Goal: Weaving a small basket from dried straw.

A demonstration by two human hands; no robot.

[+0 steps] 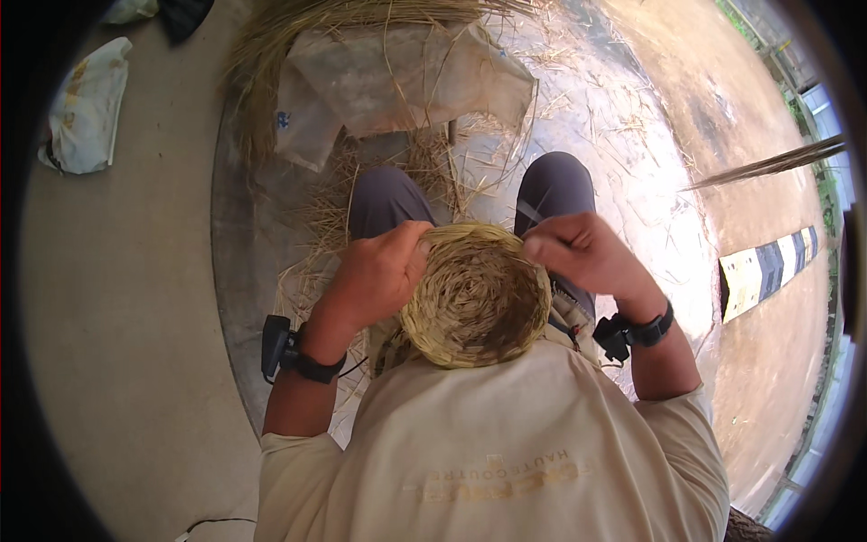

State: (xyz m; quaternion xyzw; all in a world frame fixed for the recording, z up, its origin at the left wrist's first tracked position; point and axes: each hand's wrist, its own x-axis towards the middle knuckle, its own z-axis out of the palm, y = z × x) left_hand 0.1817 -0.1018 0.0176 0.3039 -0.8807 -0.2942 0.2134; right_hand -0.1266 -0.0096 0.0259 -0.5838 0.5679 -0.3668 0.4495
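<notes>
A round woven straw basket rests in my lap, its open top facing up, with coiled rows inside. My left hand is closed on the left part of its rim, thumb along the edge. At the rim's upper right, my right hand is curled with its fingers pinched together. From those fingers a thin, pale, blurred strip sticks out toward my knee; its exact kind is unclear. Each wrist wears a black strapped device.
Beyond my knees a translucent plastic sheet is draped over something low. Long straw stalks lie behind it, and loose bits litter the ground mat. Farther off are a white bag at left and a striped barrier at right.
</notes>
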